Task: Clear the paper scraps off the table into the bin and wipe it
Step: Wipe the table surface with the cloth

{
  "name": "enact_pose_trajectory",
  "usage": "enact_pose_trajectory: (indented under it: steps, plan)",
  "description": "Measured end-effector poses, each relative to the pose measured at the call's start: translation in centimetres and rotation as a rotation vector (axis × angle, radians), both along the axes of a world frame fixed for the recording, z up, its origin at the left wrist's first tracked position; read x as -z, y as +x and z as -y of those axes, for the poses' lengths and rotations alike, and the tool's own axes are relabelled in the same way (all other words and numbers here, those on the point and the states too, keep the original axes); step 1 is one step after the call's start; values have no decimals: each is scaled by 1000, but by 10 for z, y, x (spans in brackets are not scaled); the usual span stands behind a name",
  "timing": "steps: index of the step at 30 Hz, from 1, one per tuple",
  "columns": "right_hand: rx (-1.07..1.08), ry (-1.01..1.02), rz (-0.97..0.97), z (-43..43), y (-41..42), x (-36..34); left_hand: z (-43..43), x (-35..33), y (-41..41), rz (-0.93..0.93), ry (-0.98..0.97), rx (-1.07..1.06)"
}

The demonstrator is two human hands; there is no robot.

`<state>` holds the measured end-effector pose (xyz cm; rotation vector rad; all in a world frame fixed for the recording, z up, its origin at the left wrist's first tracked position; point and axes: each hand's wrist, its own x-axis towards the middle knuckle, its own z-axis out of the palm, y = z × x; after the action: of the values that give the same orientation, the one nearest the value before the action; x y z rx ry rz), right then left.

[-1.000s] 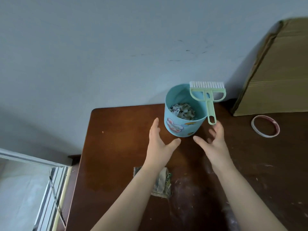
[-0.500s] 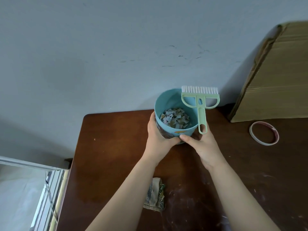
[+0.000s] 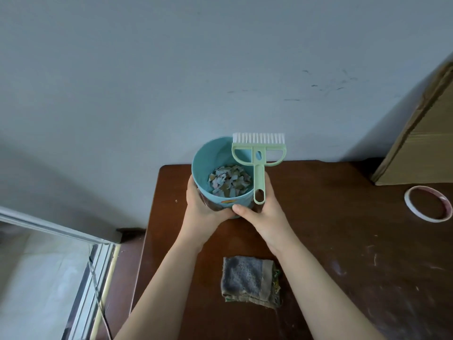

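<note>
Folded cloth (image 3: pixel 247 278) lies nearest on table (image 3: pixel 331 229), ready for wiping. We keep bin (image 3: pixel 208 158) level, shift it slowly, so brush (image 3: pixel 258 155) propped across rim doesn't slip. Our left hand (image 3: pixel 203 204) and right hand (image 3: pixel 264 212) clasp bin's sides, fingers curled round it. Paper scraps (image 3: pixel 229 182) sit inside, by far table edge.

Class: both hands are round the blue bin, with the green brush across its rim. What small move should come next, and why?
Probably carry the blue bin aside, kept level. The left hand and right hand grip it, the paper scraps lie inside, the green brush merely rests on its rim, and the folded cloth lies on the smeared table for wiping.
</note>
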<state>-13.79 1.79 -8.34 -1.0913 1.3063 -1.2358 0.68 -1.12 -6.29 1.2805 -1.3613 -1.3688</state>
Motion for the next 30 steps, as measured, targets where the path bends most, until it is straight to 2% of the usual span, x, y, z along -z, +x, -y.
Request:
enact_pose_trajectory:
  steps: [14,20,23,26,30]
  plan:
    - [-67,40,-31,21,47,8,17,13,52,45,36,-48]
    - [-82,102,-78,17,46,5,14,6,51,44,-42,-31]
    - [-65,155,-237,-1,35,4,4,8,57,107,-20,-24]
    - [-87,99,-470,-34,20,-4,-16,14,63,333,107,-39]
    - [-231,29,-779,-80,18,-5,-50,15,62,466,123,44]
